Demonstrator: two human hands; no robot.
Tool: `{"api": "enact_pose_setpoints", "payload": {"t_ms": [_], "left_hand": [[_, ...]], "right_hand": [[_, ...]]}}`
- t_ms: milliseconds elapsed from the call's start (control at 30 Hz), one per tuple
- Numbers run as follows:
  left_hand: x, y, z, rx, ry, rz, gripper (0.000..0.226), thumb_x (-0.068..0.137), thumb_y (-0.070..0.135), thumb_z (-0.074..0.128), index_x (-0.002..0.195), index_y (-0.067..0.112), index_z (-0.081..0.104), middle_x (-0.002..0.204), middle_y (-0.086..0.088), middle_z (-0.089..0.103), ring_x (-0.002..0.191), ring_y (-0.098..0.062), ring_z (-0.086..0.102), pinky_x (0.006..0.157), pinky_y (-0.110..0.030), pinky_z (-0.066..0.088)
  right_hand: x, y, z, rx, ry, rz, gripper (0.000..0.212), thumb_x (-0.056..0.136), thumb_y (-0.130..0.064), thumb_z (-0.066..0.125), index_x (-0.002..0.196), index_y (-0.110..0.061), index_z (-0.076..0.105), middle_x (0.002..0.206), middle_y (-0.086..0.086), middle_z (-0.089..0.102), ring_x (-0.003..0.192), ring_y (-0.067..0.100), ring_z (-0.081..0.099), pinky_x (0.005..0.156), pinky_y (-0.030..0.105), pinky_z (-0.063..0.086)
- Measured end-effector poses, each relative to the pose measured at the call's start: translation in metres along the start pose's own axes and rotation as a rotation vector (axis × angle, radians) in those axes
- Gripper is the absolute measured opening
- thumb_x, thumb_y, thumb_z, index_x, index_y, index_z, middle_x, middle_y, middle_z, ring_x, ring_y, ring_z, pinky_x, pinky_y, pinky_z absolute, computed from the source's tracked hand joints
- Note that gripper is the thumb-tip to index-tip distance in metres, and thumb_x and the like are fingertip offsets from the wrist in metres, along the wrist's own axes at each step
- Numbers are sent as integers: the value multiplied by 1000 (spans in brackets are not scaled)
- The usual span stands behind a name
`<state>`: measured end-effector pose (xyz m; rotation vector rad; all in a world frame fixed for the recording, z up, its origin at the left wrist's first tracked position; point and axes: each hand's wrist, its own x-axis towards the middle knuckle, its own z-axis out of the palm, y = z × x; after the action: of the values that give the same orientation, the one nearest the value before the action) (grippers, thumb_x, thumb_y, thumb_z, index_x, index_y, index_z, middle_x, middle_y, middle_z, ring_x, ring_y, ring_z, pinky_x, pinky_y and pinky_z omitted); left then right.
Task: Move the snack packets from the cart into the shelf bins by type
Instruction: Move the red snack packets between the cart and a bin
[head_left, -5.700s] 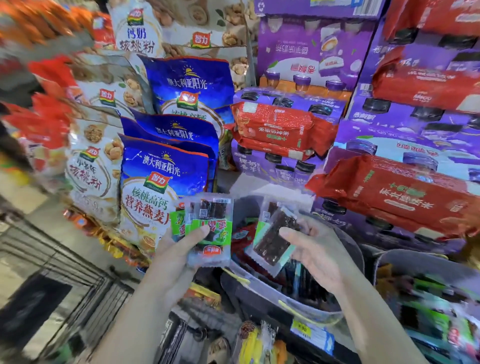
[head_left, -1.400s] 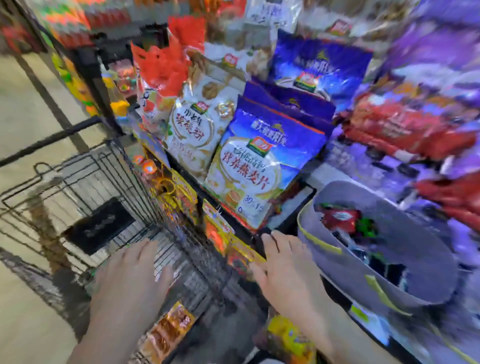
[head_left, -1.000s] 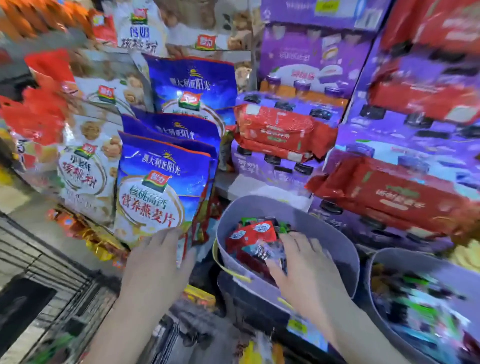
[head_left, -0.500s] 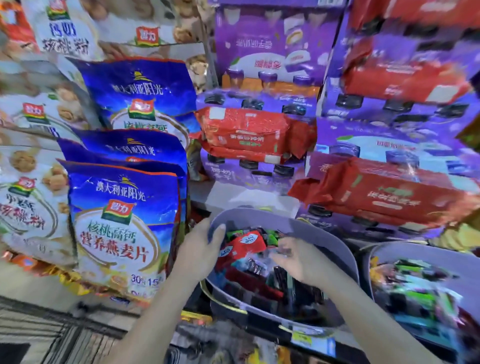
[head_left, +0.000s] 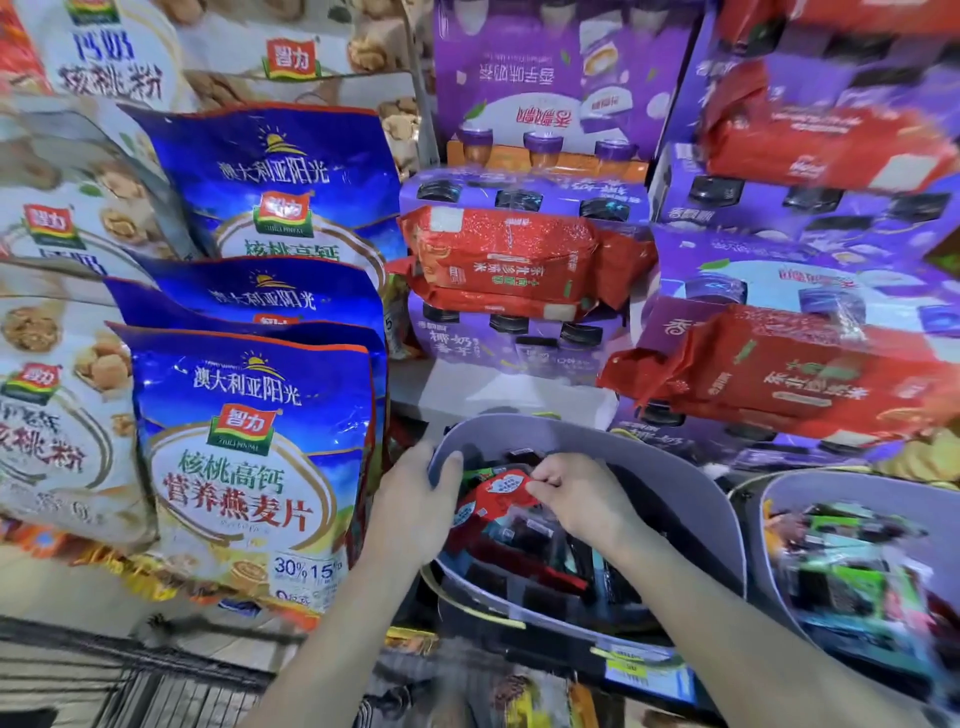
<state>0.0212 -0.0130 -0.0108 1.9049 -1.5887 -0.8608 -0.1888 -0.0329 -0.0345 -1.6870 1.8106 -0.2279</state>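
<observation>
Our left hand (head_left: 415, 501) curls over the rim of the grey bin (head_left: 654, 457) at nine o'clock; our right hand (head_left: 582, 493) pinches a red packet (head_left: 496, 493) inside.

Shot from head, facing forward and down, close above grey oval plastic bin (head_left: 597, 435) near white shelf board (head_left: 498, 391).

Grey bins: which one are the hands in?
The left bin: left hand grips its rim, right hand pinches a red packet inside. The right bin is untouched.
</observation>
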Motion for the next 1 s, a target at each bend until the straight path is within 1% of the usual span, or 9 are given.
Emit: {"api": "enact_pose_setpoints", "payload": {"t_ms": [67,200,300,467,600,700,800,933,1000], "left_hand": [[-1,0,0,-3,6,-4,28,107,45,50,118,24,66,103,2,70,92,-20,61,78,-37,47],[0,-1,2,-8,18,5,27,107,43,51,118,23,66,102,3,70,91,-21,60,78,-37,46],[1,-2,2,-3,26,15,24,107,42,52,119,27,66,97,11,66,87,-16,57,76,-34,42],[2,-4,4,13,39,13,23,107,42,52,118,28,65,87,20,58,83,-12,54,75,-32,39],[1,-4,4,13,38,30,22,107,41,51,121,30,64,89,21,56,85,-12,54,75,-31,39],[0,-4,4,14,33,30,22,107,40,52,121,29,64,96,15,61,90,-16,58,76,-31,41],[0,-4,3,6,34,28,22,106,39,53,121,29,66,98,12,64,92,-18,60,77,-33,43],[1,-1,1,-29,-3,49,25,105,42,56,126,32,64,106,14,66,105,-18,65,80,-33,45],[1,0,-1,-62,4,105,36,104,44,60,138,32,58,123,12,61,117,-13,59,92,-32,46]], "right_hand": [[-5,0,-7,-85,53,-34,25,98,-32,65,85,-12,71,77,6,73,79,27,67,74,35,54],[-16,4,-25,-221,139,-63,15,97,-24,57,85,-20,66,78,2,71,80,29,62,70,39,52],[-19,8,-37,-129,192,-89,13,96,-23,59,86,-21,67,78,-1,70,79,26,63,72,39,52],[-11,10,-31,-176,25,-3,30,99,-36,63,85,-10,69,78,7,70,82,30,66,73,37,54],[-4,5,-11,-181,-54,20,46,99,-36,64,63,-14,45,65,4,50,75,31,53,64,32,37],[-3,2,-6,-205,19,-67,29,97,-24,65,75,-6,59,81,17,66,87,38,65,63,36,39],[-5,-1,-11,-234,87,-149,14,96,-19,62,87,-10,68,93,10,73,91,33,69,71,39,53],[-10,2,-27,73,147,-225,12,94,-21,66,83,-26,63,78,-7,72,75,18,67,74,38,57],[-15,2,-39,304,117,-206,15,97,-20,67,85,-28,62,76,-4,72,74,16,71,74,41,60]]}}
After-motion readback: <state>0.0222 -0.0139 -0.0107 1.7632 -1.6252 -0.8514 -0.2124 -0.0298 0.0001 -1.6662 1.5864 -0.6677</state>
